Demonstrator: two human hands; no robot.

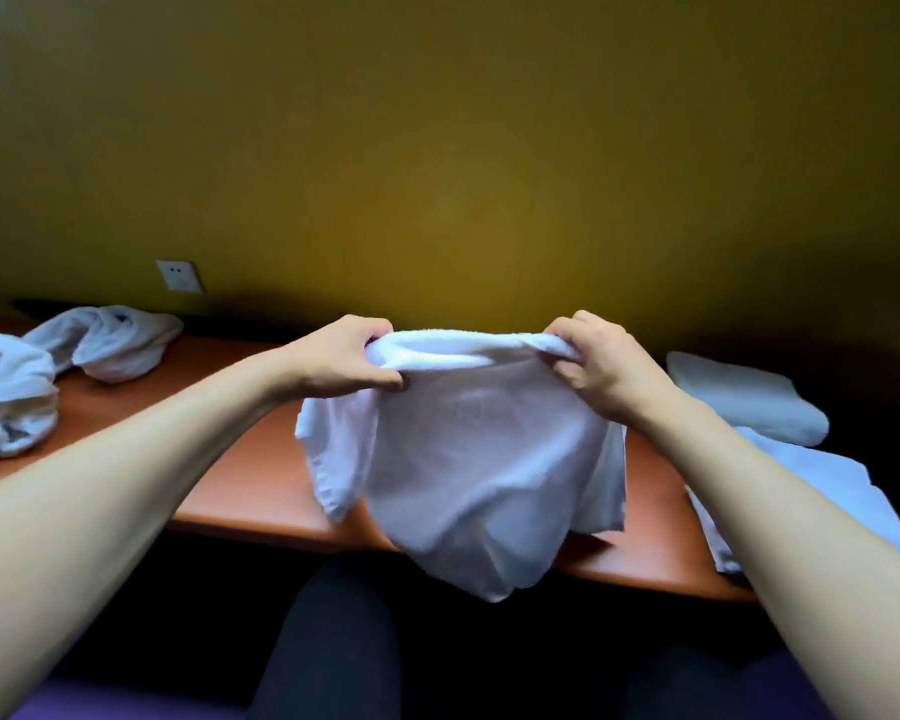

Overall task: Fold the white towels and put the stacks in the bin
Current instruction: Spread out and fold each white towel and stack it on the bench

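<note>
1. I have the white towel (468, 459) held up over the near edge of the bench (240, 459), its top hem bunched between my two hands and the rest hanging loose, the lowest corner drooping past the bench edge toward my lap.
2. My left hand (344, 363) pinches the left end of the hem, thumb in front and fingers curled behind; my right hand (593, 363) grips the right end the same way.
3. I judge the cloth light, soft and limp: it sags between the grips and keeps no shape of its own. It looks neither slippery nor fragile, so a firm pinch should hold.
4. The best hold, I think, is at the true corners of the hem. Right now both grips gather bunched cloth, so the edge rolls rather than stretching flat.
5. The bench is a smooth reddish-brown top, which should let a towel lie flat and slide easily.
6. To my left lie crumpled towels (37, 371), unfolded; to my right sit folded towels (749, 402), one atop a flatter one.
7. Behind is a mustard-yellow wall (437, 148) with a wall socket (180, 275). I see no bin in view.
</note>
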